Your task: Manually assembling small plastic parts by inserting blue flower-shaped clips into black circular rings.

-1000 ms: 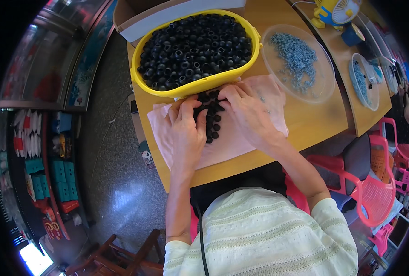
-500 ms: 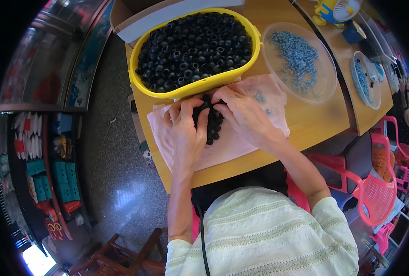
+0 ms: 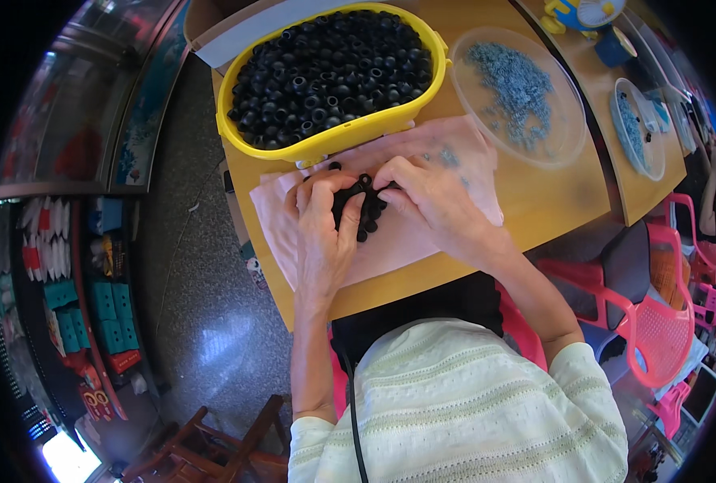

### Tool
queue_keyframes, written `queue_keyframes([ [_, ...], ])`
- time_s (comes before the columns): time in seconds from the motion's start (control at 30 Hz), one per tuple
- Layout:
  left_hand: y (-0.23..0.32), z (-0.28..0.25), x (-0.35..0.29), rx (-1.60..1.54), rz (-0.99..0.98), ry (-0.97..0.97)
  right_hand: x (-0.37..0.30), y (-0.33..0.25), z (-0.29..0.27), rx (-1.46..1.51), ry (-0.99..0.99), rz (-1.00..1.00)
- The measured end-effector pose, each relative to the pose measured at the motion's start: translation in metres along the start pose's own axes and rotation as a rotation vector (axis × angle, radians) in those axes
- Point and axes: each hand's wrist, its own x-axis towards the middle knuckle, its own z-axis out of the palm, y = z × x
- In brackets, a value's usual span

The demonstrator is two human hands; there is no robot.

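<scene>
Small black hollow round pieces [image 3: 364,219] lie in a cluster on a pink cloth [image 3: 398,258], directly beneath my hands. My left hand [image 3: 323,229] curls over the cluster, its thumb and fingers closed around several of the pieces. From the other side my right hand [image 3: 446,209] pinches beside it, thumb and forefinger pressed together at a dark piece. The fingertips mostly hide what is between them. Just beyond my hands stands a yellow tub [image 3: 338,146] heaped with the same black pieces. Tiny blue bits [image 3: 448,157] lie on the cloth right of the tub.
A round clear tray [image 3: 567,137] of small blue pieces sits at the right on the wooden table [image 3: 555,189]. Farther right, a second clear tray [image 3: 654,165] and a yellow-blue fan [image 3: 587,14] stand on another table. Pink chairs [image 3: 660,338] are at the right.
Tub, cloth and trays appear slightly higher and farther left in the picture. Both hands stay over the black pieces, with my right fingertips a little lower and shifted right.
</scene>
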Motion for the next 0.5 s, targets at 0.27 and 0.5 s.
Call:
queue_keyframes([
  [0.27, -0.006, 0.005, -0.013, -0.042, 0.025, -0.031, -0.02, -0.007, 0.0, -0.032, 0.009, 0.013],
  [0.5, -0.002, -0.001, -0.022, 0.037, 0.063, 0.009, -0.05, -0.013, -0.029, 0.112, 0.245, 0.259],
])
